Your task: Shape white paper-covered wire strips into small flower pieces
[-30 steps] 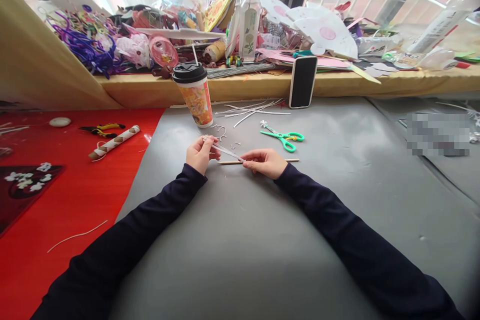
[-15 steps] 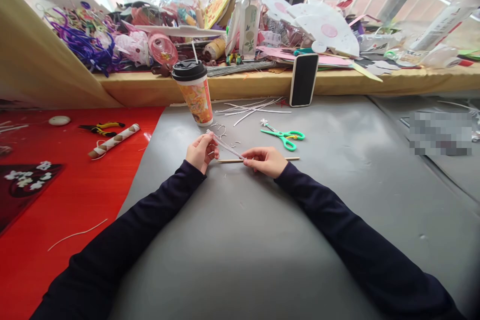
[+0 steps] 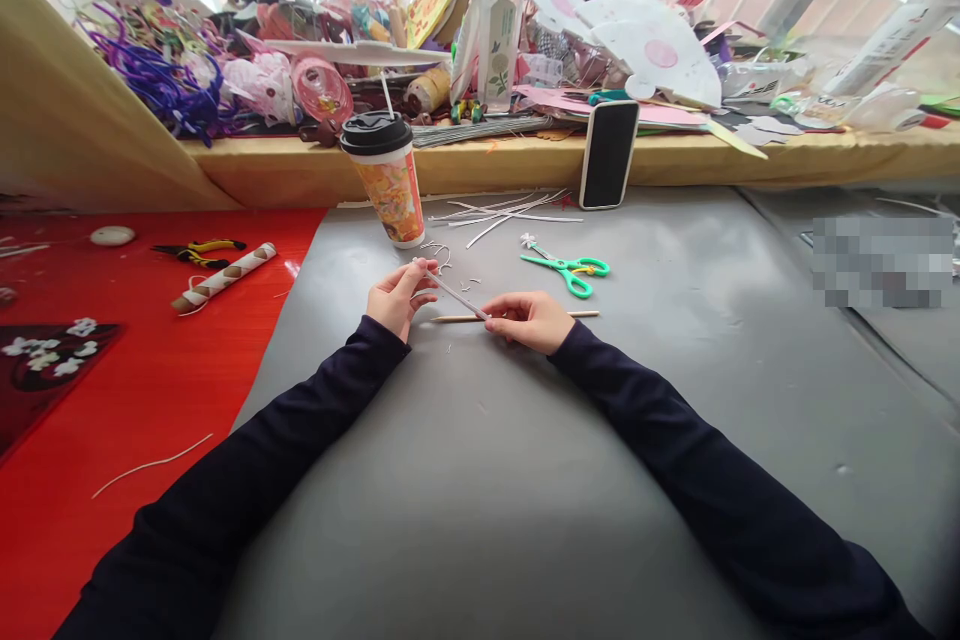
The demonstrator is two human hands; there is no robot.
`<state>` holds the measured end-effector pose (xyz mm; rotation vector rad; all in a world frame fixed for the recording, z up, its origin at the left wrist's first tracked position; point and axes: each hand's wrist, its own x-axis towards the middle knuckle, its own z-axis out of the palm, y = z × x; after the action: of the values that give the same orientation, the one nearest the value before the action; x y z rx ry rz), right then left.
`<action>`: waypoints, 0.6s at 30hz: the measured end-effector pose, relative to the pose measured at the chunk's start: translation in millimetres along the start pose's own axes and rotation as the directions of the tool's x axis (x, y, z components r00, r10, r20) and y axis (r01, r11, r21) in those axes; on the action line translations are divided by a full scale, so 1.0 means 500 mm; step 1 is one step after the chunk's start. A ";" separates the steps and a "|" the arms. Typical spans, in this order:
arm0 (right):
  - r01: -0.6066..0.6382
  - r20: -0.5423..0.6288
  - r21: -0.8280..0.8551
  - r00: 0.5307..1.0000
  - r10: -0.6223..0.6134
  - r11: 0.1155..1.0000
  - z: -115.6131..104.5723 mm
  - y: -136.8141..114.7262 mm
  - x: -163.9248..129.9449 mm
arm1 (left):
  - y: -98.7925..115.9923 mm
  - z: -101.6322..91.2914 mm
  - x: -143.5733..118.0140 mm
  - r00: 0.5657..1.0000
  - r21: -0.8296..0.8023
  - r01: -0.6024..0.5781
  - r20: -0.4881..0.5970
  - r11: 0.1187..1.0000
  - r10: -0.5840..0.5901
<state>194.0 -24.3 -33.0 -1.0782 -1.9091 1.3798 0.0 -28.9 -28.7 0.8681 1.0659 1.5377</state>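
A thin white strip point(image 3: 456, 294) is stretched on a slant between my two hands, just above the grey table cover. My left hand point(image 3: 400, 297) pinches its upper end between thumb and fingers. Its lower end is pinched in my right hand point(image 3: 531, 320). Beneath the right fingers lies a slim wooden stick point(image 3: 586, 314), partly covered by that hand; whether they touch is unclear. Small white offcuts point(image 3: 469, 282) are scattered just beyond the hands. Green-handled scissors point(image 3: 576, 268) lie beyond my right hand, a small white flower-like piece point(image 3: 529, 241) at their tip.
A paper cup point(image 3: 390, 190) with lid and straw stands beyond my left hand. More white strips point(image 3: 517, 212) lie near a phone point(image 3: 610, 155) propped against the cluttered ledge point(image 3: 510, 162). On the red surface at left are pliers point(image 3: 202, 252) and a wrapped roll point(image 3: 229, 277).
The strip now looks narrower and straighter between my hands. My left hand has shifted very slightly to the left; my right hand keeps nearly the same place.
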 end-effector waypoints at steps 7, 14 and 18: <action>0.004 -0.020 -0.047 1.000 -0.005 0.999 -0.005 0.000 0.000 | -0.003 -0.001 0.002 0.999 0.010 0.009 -0.037 1.000 -0.009; -0.003 -0.061 -0.069 0.998 -0.001 0.998 -0.008 -0.006 0.001 | 0.007 0.002 0.000 0.997 -0.056 -0.038 -0.069 0.998 0.034; -0.008 -0.060 -0.064 0.998 0.004 0.998 -0.007 -0.007 0.000 | 0.011 0.002 0.001 0.995 -0.088 -0.024 -0.096 0.996 0.015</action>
<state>195.4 -23.0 -28.5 -1.1438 -1.9196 1.2831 -1.2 -28.6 -23.2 0.7524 1.0506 1.6439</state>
